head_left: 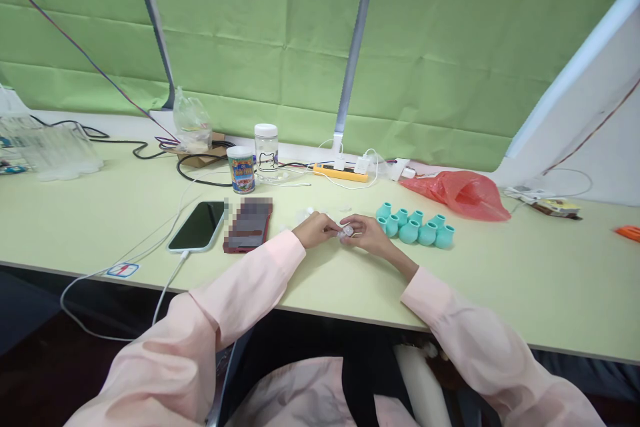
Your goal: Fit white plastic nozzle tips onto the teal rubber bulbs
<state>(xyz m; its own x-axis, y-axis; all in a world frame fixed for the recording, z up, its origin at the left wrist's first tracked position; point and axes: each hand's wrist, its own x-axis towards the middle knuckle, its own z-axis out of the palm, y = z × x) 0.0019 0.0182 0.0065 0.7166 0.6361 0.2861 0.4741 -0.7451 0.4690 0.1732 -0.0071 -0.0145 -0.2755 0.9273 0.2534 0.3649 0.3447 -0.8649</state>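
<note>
The left hand [315, 229] and right hand [371, 236] pinch what looks like a small clear piece [347, 231]; uneven pressure could pop it loose, a rightward swing topple the turquoise pots [409, 233].

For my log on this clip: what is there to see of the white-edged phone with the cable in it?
The phone is a slim slab with rounded corners, its glossy screen dark, with a whitish rim, perhaps a case. It lies flat, screen up, on the pale table, near the front edge, its top slanting away to the right. A white cable is plugged into its near end. Pixelation blurs its far right corner; its back is hidden.
</note>
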